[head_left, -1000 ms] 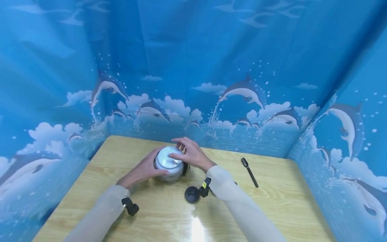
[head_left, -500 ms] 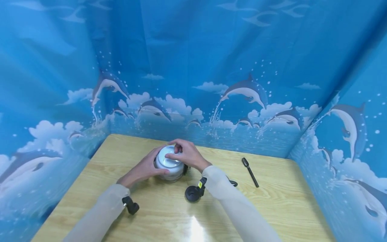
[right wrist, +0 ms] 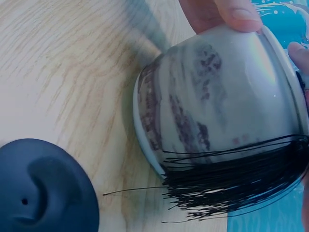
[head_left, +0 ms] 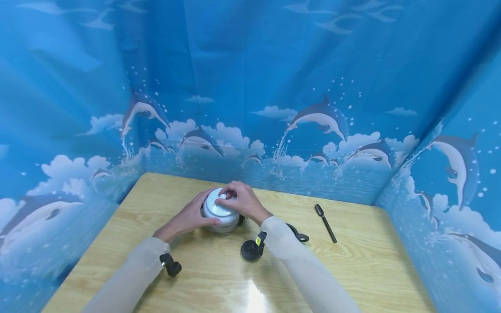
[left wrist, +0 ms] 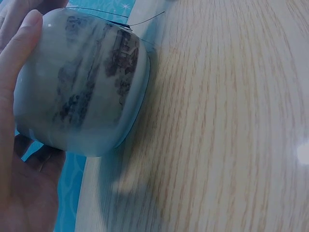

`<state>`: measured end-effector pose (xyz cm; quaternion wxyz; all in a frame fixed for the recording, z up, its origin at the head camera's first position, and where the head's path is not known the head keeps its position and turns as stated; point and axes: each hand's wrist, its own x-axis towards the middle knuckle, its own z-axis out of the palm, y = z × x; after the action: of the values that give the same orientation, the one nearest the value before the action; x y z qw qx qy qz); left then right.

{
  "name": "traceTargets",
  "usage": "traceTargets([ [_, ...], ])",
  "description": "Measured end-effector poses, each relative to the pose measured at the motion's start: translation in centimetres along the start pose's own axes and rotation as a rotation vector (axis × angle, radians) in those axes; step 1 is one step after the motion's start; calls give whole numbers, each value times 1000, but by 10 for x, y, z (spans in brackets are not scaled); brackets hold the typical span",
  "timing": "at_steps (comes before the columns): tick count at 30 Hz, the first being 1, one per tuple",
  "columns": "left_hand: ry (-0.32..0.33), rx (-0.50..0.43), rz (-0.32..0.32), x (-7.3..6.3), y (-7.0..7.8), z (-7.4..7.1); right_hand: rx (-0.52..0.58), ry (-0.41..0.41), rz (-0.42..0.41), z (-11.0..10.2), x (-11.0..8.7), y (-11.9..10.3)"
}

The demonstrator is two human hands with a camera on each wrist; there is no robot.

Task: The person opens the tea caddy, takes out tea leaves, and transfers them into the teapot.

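Note:
A pale glazed jar (left wrist: 87,82) with a dark painted landscape stands toward the back left of the table. Its round white lid (head_left: 213,208) sits on top. My left hand (head_left: 188,217) holds the jar's left side, thumb at the front near the rim. From the right, my right hand (head_left: 247,203) pinches the small knob on the lid between thumb and fingers. A black tassel (right wrist: 231,181) hangs along the jar's right side. In the right wrist view, the lid's top is mostly out of frame.
A round black lid (head_left: 250,251) lies on the wooden table (head_left: 211,282) under my right wrist. A black looped handle (head_left: 302,238) shows past my right sleeve, the rest hidden. A black spoon (head_left: 325,224) lies farther right. Dolphin-print curtains (head_left: 242,108) border the table's back and sides.
My right hand has shifted slightly on the lid, its fingers closing in around the knob. The right forearm has drawn left, uncovering the black handle. My left hand stays on the jar.

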<state>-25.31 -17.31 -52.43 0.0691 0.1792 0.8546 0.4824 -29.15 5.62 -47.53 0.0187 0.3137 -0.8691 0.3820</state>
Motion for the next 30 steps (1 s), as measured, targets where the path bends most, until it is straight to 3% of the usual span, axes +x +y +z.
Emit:
traceTargets([
  [7,6,-7,-15,0,-1,-1,3,40,-42,3,-3,2],
  [21,6,-25,7,-1,-6,-1,-106,71,-162,6,-2,8],
  [30,8,-33,9,2,-6,1,-153,92,-187,7,-1,8],
])
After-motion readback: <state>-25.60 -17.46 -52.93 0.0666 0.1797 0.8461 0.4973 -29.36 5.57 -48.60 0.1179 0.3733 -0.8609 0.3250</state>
